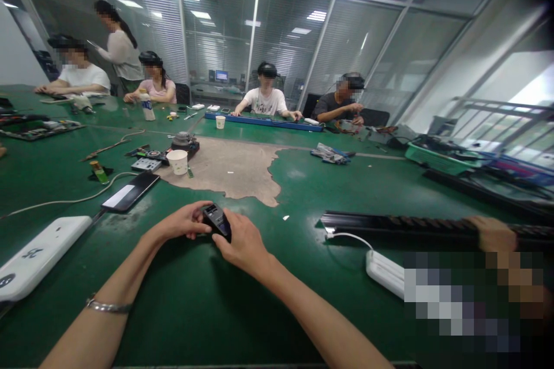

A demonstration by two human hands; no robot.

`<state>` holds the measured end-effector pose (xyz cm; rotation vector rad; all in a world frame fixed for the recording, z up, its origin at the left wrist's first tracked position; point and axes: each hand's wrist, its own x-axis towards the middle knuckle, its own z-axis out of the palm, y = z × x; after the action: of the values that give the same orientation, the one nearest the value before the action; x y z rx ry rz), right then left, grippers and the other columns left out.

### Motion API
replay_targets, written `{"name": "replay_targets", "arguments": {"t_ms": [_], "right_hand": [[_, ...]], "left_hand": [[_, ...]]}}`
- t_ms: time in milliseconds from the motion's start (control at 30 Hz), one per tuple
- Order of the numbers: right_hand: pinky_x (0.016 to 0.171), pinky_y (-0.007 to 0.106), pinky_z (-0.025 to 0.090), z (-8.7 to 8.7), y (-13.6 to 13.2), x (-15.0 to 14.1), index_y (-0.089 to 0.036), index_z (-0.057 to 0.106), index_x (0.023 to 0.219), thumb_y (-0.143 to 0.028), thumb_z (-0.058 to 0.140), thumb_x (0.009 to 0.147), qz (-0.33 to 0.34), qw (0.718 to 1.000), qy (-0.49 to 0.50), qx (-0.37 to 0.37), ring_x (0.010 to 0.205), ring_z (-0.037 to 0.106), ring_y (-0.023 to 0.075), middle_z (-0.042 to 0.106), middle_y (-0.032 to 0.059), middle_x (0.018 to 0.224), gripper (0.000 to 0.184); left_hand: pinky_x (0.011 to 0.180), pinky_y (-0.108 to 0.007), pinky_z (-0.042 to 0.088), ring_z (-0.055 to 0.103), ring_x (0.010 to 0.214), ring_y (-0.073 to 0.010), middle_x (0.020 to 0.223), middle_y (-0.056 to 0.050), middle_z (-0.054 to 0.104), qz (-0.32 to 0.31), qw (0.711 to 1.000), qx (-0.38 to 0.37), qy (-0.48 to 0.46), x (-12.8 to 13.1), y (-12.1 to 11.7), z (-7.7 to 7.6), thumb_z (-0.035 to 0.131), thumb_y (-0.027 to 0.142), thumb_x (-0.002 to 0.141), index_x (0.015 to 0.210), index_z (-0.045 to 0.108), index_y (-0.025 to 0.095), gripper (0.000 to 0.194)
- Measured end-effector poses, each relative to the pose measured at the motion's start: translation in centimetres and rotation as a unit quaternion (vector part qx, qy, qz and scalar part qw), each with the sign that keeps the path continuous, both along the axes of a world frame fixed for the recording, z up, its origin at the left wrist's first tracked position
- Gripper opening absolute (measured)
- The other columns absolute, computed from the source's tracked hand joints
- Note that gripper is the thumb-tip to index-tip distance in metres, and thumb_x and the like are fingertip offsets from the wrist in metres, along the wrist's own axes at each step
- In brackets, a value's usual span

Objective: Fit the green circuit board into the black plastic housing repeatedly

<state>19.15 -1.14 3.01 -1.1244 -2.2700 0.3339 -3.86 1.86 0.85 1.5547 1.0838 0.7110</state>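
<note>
Both of my hands meet around a small black box-shaped device (215, 218) with pale markings on its upper face. I cannot make out its exact kind. My left hand (190, 220) pinches its left edge with thumb and fingers. From the other side, my right hand (240, 236) wraps its right edge, thumb at the near end. The device is held just above the green table (277, 311). Left of my hands lies a black phone (132, 191) with a white patch on it.
A white power bank (41, 251) lies at left, another white block (383, 271) at right. Beyond my hands are a paper cup (177, 162), drive parts (147, 164) and gloves (329, 153). A co-worker's hand (493, 233) rests on a long black rail (389, 223). Other people sit across.
</note>
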Motion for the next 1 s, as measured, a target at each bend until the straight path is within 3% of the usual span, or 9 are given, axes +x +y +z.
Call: {"name": "replay_targets", "arguments": {"t_ms": [233,633,800,900,1000], "right_hand": [[0.097,0.040,0.044,0.2,0.8,0.0,-0.015,0.048,0.132,-0.033,0.055,0.083,0.025,0.997,0.077,0.020,0.111,0.055,0.0250,0.060,0.0131,0.121,0.052],[0.096,0.044,0.046,-1.4,0.4,0.1,-0.014,0.051,0.128,-0.026,0.059,0.080,0.017,0.987,0.143,0.067,0.108,0.058,0.0263,0.062,0.0142,0.117,0.050],[0.098,0.042,0.046,0.6,0.9,0.6,-0.018,0.052,0.130,-0.025,0.060,0.080,-0.006,0.975,0.215,0.059,0.110,0.059,0.0249,0.062,0.0109,0.121,0.051],[0.101,0.041,0.045,1.9,1.9,1.8,-0.020,0.052,0.130,-0.026,0.058,0.082,-0.037,0.972,0.230,0.039,0.114,0.058,0.0236,0.061,0.0088,0.125,0.049],[0.100,0.042,0.047,1.7,3.3,3.2,-0.019,0.056,0.126,-0.025,0.060,0.079,-0.073,0.973,0.218,0.027,0.112,0.060,0.0248,0.064,0.0088,0.121,0.047]], "left_hand": [[0.041,-0.020,0.042,0.051,0.043,-0.0075,0.067,0.008,0.052,0.008,1.000,-0.015,0.005,0.1,0.3,-0.1,0.071,0.035,0.077,0.141,0.027,0.018,0.079],[0.040,-0.018,0.039,0.051,0.042,-0.0065,0.069,0.009,0.051,0.012,0.999,-0.028,-0.014,0.0,0.8,-1.0,0.072,0.033,0.076,0.142,0.025,0.024,0.082],[0.040,-0.019,0.041,0.050,0.043,-0.0070,0.068,0.007,0.054,-0.009,1.000,-0.017,-0.005,-0.2,0.8,-1.1,0.071,0.033,0.077,0.140,0.030,0.022,0.076],[0.041,-0.020,0.042,0.051,0.044,-0.0079,0.069,0.006,0.054,0.012,1.000,-0.025,-0.007,-0.1,0.6,-0.8,0.073,0.033,0.075,0.144,0.023,0.021,0.086],[0.042,-0.021,0.041,0.050,0.044,-0.0078,0.069,0.006,0.054,0.025,0.999,-0.029,-0.004,0.1,0.4,-0.5,0.073,0.033,0.074,0.145,0.022,0.019,0.089]]}}
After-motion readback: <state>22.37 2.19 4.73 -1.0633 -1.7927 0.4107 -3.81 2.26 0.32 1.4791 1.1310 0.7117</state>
